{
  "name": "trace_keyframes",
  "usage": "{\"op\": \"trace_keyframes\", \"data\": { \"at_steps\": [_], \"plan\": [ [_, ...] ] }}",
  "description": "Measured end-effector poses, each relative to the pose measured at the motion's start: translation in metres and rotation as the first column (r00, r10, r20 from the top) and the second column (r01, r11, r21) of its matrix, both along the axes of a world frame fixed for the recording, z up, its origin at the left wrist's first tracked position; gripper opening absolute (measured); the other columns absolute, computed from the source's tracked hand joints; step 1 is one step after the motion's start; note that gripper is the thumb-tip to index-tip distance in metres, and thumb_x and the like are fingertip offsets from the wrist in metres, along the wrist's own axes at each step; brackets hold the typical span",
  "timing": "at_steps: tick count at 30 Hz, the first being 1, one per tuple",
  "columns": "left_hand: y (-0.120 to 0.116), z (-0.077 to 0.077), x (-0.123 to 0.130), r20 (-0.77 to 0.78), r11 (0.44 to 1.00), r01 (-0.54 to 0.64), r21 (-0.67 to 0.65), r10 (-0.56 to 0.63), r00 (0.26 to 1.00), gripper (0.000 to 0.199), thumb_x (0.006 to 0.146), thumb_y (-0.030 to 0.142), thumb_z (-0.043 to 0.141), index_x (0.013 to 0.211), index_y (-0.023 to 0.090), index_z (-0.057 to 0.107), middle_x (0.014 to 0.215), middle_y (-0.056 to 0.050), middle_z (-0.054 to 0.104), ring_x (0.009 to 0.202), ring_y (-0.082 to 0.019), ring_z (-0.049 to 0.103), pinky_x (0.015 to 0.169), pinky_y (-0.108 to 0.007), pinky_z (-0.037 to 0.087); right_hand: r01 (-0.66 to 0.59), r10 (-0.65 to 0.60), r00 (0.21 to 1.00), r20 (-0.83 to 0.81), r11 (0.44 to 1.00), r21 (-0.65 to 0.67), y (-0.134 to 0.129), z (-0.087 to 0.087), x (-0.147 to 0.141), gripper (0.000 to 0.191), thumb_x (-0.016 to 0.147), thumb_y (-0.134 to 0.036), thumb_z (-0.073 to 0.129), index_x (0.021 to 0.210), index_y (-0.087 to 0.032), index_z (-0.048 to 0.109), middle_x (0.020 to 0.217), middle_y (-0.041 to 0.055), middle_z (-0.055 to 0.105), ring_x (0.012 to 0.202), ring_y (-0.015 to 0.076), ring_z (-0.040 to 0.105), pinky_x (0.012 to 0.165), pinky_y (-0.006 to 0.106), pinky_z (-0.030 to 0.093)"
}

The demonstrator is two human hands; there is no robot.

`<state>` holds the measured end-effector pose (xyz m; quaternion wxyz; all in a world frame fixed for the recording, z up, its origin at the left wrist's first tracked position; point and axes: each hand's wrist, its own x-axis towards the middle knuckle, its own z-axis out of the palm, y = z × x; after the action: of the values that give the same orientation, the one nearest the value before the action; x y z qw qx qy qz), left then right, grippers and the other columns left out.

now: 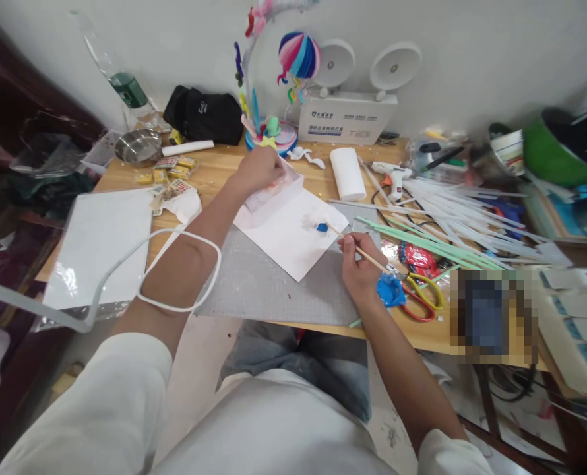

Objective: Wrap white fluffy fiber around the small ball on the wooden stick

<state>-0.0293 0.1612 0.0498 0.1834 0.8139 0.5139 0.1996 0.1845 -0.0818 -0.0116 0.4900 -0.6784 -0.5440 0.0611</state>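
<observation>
My right hand (361, 267) is closed around a thin wooden stick (370, 256). The stick's far end points at a small blue blob (322, 227) beside a white fluffy tuft (314, 218). Both are on a white sheet of paper (293, 254), which lies at an angle on a grey cutting mat (244, 277). My left hand (261, 173) reaches to the sheet's far side with fingers pressed together, next to a raised, crinkled, see-through part with orange spots. What these fingers pinch is hidden.
A white ring lamp (217, 264) crosses above my left forearm. Beyond my left hand stands a colourful fuzzy-stem mobile (298, 54). Scissors (434, 290), a blue packet (391, 290), pale green stems (436, 244), white sticks (466, 211) and a glue gun (396, 179) lie rightward. A paper roll (347, 175) stands behind.
</observation>
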Motion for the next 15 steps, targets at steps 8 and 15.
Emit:
{"op": "trace_keyframes", "data": {
  "at_steps": [8, 15],
  "plan": [
    [-0.021, -0.008, 0.022, -0.138, 0.998, -0.058, 0.033, 0.062, 0.989, 0.018, 0.079, 0.019, 0.064, 0.088, 0.021, 0.079, 0.085, -0.008, 0.073, 0.091, -0.025, 0.065, 0.087, -0.037, 0.050, -0.005, 0.005, 1.000, 0.001, 1.000, 0.013, 0.000, 0.002, 0.000, 0.032, 0.099, -0.048, 0.050, 0.091, -0.024, 0.069, 0.077, 0.0013, 0.075, 0.073, 0.0170, 0.071, 0.072, 0.031, 0.052],
    [-0.025, 0.003, 0.011, -0.128, 0.994, -0.090, 0.062, 0.097, 0.987, 0.021, 0.086, 0.020, 0.058, 0.096, 0.023, 0.077, 0.100, -0.010, 0.074, 0.100, -0.028, 0.064, 0.090, -0.039, 0.049, -0.002, 0.002, 1.000, -0.023, 1.000, 0.015, 0.000, 0.002, -0.001, 0.031, 0.098, -0.048, 0.051, 0.092, -0.023, 0.069, 0.079, 0.0024, 0.076, 0.073, 0.0177, 0.071, 0.072, 0.031, 0.052]
  ]
}}
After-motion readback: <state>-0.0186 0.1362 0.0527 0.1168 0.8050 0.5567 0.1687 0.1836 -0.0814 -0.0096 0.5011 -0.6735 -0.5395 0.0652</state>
